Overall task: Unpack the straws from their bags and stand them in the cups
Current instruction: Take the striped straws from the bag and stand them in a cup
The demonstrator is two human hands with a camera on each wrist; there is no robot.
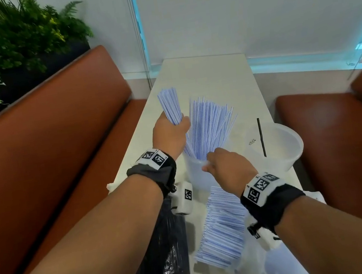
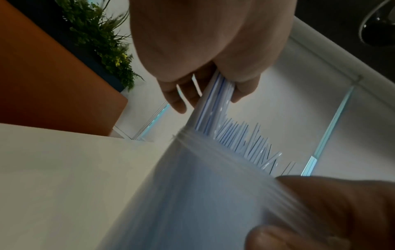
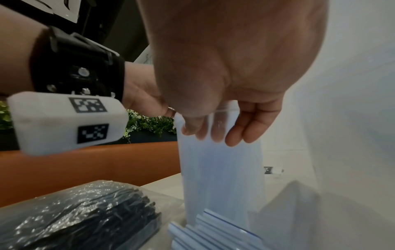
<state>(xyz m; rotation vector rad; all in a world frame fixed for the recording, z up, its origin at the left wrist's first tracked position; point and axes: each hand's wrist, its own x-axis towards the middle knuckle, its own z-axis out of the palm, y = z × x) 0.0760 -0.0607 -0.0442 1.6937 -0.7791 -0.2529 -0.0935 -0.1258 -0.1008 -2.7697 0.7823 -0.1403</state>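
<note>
My left hand (image 1: 175,126) grips a bundle of white straws with blue stripes (image 1: 170,105), held tilted above a translucent cup (image 1: 196,176). In the left wrist view the fingers (image 2: 177,99) and thumb curl round this bundle (image 2: 213,96). Many striped straws (image 1: 211,125) stand fanned out in the cup. My right hand (image 1: 217,166) holds the cup by its near rim. In the right wrist view its fingers (image 3: 237,135) hang over the cup's wall (image 3: 222,172). A second translucent cup (image 1: 277,146) to the right holds one black straw (image 1: 261,136).
A clear bag of black straws (image 1: 164,252) lies near the table's (image 1: 208,71) left edge. A pile of striped straws (image 1: 223,224) rests on an opened clear bag beside it. Brown bench seats (image 1: 49,156) flank the table, with plants (image 1: 8,40) behind the left one.
</note>
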